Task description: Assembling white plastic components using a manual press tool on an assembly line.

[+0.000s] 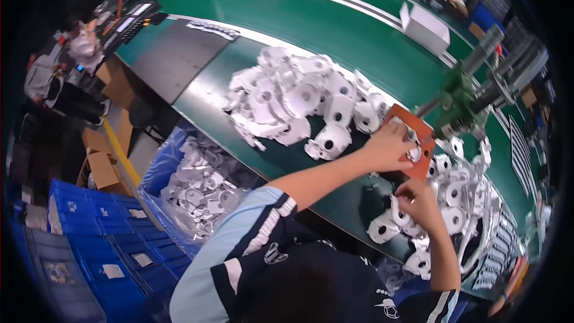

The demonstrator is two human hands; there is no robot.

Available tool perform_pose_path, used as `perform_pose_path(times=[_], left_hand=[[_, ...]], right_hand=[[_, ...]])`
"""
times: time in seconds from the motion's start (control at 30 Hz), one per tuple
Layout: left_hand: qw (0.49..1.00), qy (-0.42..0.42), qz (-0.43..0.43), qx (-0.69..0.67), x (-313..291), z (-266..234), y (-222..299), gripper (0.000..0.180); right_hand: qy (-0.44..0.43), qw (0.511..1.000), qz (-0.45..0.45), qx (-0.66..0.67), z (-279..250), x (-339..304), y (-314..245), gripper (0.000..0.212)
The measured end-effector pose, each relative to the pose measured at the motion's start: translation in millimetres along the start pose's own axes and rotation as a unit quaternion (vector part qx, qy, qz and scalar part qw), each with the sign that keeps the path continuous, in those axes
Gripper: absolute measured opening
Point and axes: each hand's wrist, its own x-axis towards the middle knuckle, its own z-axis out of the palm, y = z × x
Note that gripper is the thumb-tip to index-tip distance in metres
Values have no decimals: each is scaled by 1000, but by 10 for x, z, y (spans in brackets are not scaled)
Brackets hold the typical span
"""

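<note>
My left hand reaches over an orange plate at the foot of a green hand press. Its fingers are curled round a white moulded part, mostly hidden by the hand. Closer to me, my right hand is closed in a pinch beside the plate. What lies between its fingertips is too small to name. Just below those fingers lie white parts with round holes. To the left of the plate, a large heap of similar white parts covers part of the green bench.
A clear-lined blue bin full of white parts stands left of the bench. More white parts and dark strips lie at right. A white box sits by the conveyor. Other people are at far left and top right.
</note>
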Motion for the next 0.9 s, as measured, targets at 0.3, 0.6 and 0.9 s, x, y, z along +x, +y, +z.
perform_pose_path(times=[0.3, 0.6, 0.9], left_hand=[[999, -18, 2, 43, 100, -17, 25, 32], [997, -65, 3, 41, 86, -17, 20, 45], [998, 2, 35, 47, 79, 28, -25, 52]], right_hand=[[263, 917, 132, 270, -489, 427, 553, 23], [280, 944, 68, 159, -120, 669, 841, 20], [306, 918, 103, 230, -20, 774, 805, 20]])
